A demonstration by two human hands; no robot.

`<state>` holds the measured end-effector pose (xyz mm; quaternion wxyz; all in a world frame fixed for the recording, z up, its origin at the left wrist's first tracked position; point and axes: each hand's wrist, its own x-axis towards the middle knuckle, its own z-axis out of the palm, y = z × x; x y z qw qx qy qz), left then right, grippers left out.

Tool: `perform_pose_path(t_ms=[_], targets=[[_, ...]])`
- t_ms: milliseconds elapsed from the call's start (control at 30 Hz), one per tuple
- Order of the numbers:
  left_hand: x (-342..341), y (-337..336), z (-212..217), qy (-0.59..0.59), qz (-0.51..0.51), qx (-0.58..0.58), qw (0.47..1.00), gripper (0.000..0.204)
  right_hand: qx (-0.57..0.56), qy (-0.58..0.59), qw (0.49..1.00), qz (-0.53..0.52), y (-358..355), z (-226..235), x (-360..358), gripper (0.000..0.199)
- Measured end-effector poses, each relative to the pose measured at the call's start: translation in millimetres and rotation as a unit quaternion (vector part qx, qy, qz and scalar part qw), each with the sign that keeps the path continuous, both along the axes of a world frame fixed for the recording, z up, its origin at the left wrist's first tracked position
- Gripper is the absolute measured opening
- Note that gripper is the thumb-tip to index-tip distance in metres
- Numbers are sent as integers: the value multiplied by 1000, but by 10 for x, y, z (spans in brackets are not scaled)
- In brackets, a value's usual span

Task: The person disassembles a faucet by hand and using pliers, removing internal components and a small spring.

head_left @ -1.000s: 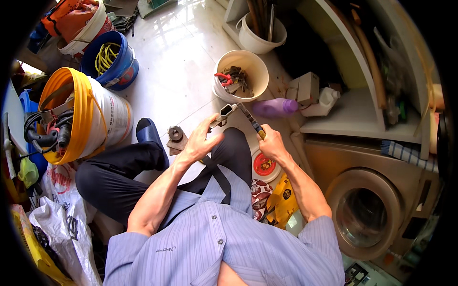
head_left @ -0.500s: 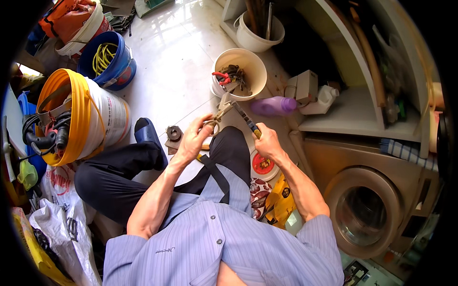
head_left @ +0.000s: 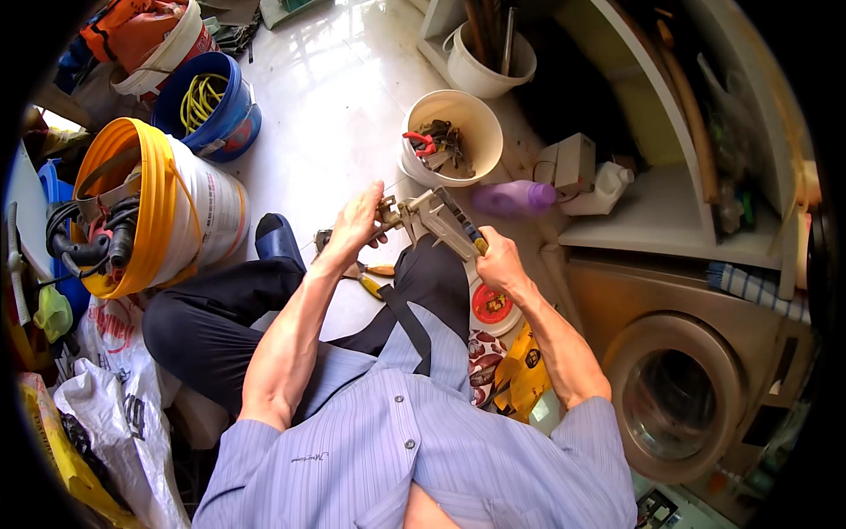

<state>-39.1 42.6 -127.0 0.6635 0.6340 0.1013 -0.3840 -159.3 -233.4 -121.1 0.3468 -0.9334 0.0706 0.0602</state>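
Above my right knee, both my hands are on a grey metal tool (head_left: pixel 434 216) with a wide flat body and a jointed, clamp-like end; its exact kind I cannot make out. My left hand (head_left: pixel 357 219) is closed on the jointed end, its fingers stretched along the metal. My right hand (head_left: pixel 504 264) is wrapped round a yellow-and-black handle (head_left: pixel 480 242). From that handle a dark narrow bar (head_left: pixel 458 212) runs along the grey body; whether the two are joined, I cannot tell. Just below lies a yellow-handled hand tool (head_left: pixel 368 280), partly hidden by my leg.
Ahead stands a white bucket (head_left: pixel 476 132) of small metal tools, with a purple bottle (head_left: pixel 515 197) beside it. To the left are a yellow-rimmed bucket (head_left: pixel 150 159) holding a corded power tool and a blue bucket (head_left: pixel 238 110). A front-loading washing machine (head_left: pixel 608 309) is close on my right.
My left hand has turned and shifted slightly, its fingers now straighter. The metal tool has swung round, so its wide body now shows between my hands. The view has shifted slightly.
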Motion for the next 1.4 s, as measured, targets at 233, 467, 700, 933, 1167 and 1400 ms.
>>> perform_pose_path(t_ms=[233, 467, 700, 933, 1167, 1400], targets=[[-66, 97, -301, -119, -47, 62, 990, 36, 16, 33, 999, 3, 136, 113, 56, 27], [-90, 146, -364, -79, -77, 85, 990, 42, 8, 59, 998, 8, 161, 158, 131, 25], [-357, -54, 131, -302, 4, 27, 953, 50, 13, 54, 998, -16, 102, 148, 141, 26], [-143, -101, -127, -96, 87, -41, 991, 48, 7, 38, 999, 16, 149, 111, 115, 26], [-69, -41, 42, -65, 27, 31, 997, 44, 16, 54, 998, 11, 217, 213, 117, 27], [-355, -11, 326, -444, -45, 63, 893, 87, 19, 89, 995, -29, 81, 326, 128, 27]])
